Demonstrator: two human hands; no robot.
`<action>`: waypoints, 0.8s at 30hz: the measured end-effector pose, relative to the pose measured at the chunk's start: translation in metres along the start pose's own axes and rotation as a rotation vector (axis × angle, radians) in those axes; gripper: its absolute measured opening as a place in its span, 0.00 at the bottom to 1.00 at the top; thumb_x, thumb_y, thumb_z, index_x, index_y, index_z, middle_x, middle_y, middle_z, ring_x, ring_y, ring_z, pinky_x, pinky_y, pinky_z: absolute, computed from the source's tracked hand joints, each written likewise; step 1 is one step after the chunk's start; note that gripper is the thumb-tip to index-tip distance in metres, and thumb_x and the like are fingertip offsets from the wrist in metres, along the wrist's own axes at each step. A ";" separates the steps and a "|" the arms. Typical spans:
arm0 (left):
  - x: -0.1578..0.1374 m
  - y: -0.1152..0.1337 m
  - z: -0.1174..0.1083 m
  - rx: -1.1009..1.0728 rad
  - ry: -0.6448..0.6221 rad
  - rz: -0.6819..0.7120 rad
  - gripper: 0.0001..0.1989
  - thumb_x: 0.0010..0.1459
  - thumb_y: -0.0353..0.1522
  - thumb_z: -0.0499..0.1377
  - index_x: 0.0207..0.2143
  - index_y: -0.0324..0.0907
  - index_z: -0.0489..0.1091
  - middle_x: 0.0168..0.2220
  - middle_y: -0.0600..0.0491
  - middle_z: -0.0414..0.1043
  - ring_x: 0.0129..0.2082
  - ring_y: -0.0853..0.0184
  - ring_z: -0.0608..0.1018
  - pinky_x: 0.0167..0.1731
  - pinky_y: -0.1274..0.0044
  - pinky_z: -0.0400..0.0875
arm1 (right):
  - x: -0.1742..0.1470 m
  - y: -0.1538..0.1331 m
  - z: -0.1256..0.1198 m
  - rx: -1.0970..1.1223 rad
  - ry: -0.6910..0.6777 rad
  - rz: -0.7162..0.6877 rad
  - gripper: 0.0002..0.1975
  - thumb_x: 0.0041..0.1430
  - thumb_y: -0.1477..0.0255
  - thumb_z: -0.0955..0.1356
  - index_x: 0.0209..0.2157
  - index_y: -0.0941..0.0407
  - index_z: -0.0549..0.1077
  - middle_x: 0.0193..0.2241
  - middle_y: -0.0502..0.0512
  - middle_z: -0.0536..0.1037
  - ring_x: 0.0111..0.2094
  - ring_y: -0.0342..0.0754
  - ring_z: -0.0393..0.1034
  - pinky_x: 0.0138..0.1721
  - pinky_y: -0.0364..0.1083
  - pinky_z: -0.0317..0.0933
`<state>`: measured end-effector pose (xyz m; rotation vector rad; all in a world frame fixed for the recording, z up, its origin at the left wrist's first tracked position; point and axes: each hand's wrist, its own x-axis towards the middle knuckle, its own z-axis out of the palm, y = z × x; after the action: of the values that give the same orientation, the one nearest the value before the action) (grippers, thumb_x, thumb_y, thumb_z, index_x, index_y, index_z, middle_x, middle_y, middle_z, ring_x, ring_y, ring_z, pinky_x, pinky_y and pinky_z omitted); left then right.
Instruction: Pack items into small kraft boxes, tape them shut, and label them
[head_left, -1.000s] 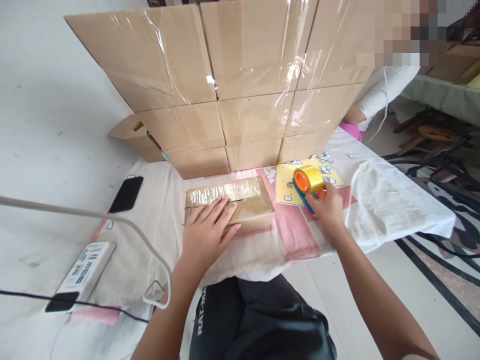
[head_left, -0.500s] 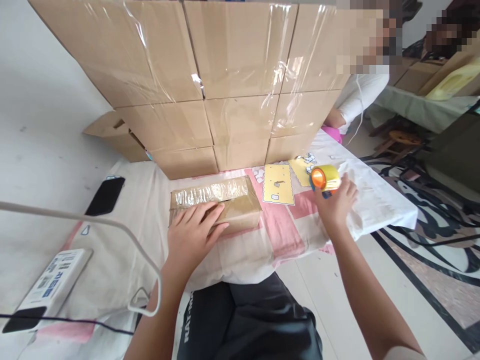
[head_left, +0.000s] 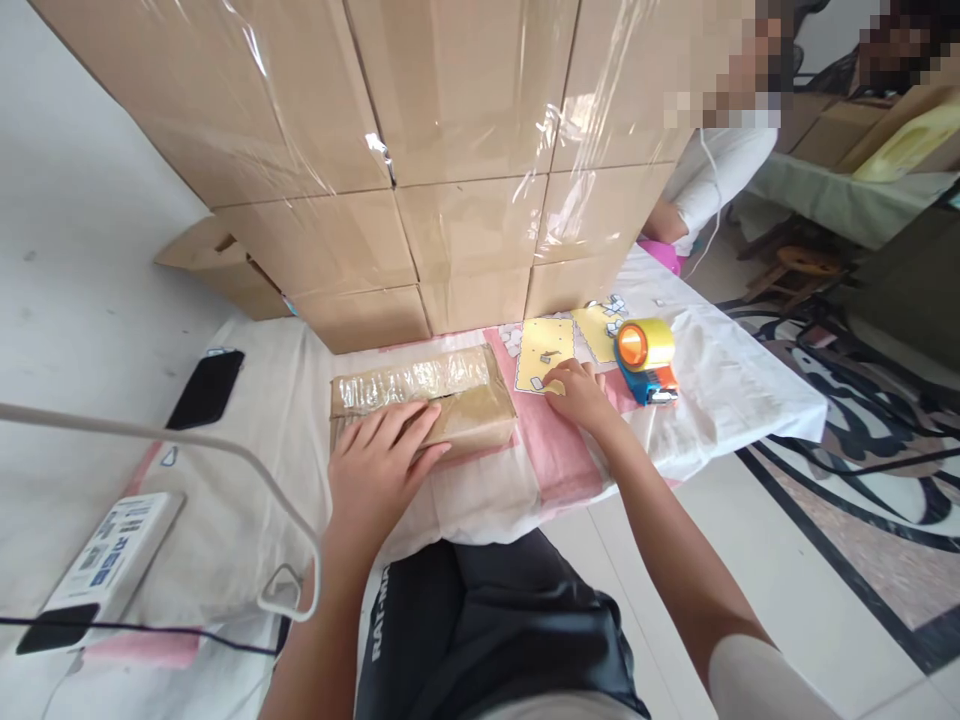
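A small cardboard box (head_left: 487, 408) lies on the tablecloth, with shiny clear tape along its top. My left hand (head_left: 382, 450) rests on the box's near left part, fingers stretched over the top and front edge, thumb apart. My right hand (head_left: 583, 396) is over the cloth between the box and a tape dispenser, beside a yellow printed patch (head_left: 545, 345). Its fingers are bent and apart, with nothing visible in them. The tape dispenser (head_left: 646, 360), blue and orange with a yellow roll, stands to the right, touched by neither hand.
Large cardboard cartons (head_left: 472, 230) wrapped in clear film stand stacked behind the box. A black phone (head_left: 208, 390), a white power strip (head_left: 112, 550) and a pale cable (head_left: 247, 460) are at left. Behind the table's right end, a person's white sleeve (head_left: 720, 175) shows.
My right hand has come away from the tape dispenser and moved left toward the box, leaving the dispenser standing on the cloth. My left hand stays on the box.
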<state>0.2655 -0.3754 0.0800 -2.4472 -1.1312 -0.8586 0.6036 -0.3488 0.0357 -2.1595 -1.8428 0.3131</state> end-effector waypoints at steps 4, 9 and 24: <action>0.000 0.002 -0.001 0.014 -0.002 -0.003 0.20 0.67 0.41 0.62 0.60 0.49 0.73 0.53 0.50 0.81 0.50 0.57 0.81 0.48 0.67 0.68 | 0.003 -0.002 0.004 0.023 0.005 -0.025 0.20 0.62 0.70 0.67 0.55 0.51 0.77 0.60 0.62 0.71 0.58 0.65 0.61 0.56 0.62 0.56; 0.001 0.001 0.000 0.012 -0.008 -0.024 0.21 0.67 0.42 0.62 0.61 0.49 0.73 0.53 0.51 0.81 0.50 0.56 0.81 0.47 0.67 0.68 | 0.007 0.000 0.012 0.066 0.011 -0.088 0.16 0.64 0.70 0.65 0.49 0.50 0.82 0.65 0.59 0.68 0.63 0.66 0.57 0.57 0.64 0.54; 0.006 -0.009 0.005 0.073 0.016 0.031 0.26 0.63 0.41 0.67 0.62 0.50 0.71 0.51 0.53 0.82 0.44 0.57 0.82 0.40 0.67 0.67 | -0.031 -0.055 0.024 0.794 0.499 0.024 0.12 0.72 0.65 0.63 0.39 0.54 0.76 0.38 0.57 0.78 0.39 0.50 0.73 0.40 0.48 0.64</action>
<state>0.2638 -0.3639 0.0806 -2.3883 -1.0965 -0.8127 0.5397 -0.3702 0.0322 -1.5204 -1.1408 0.3829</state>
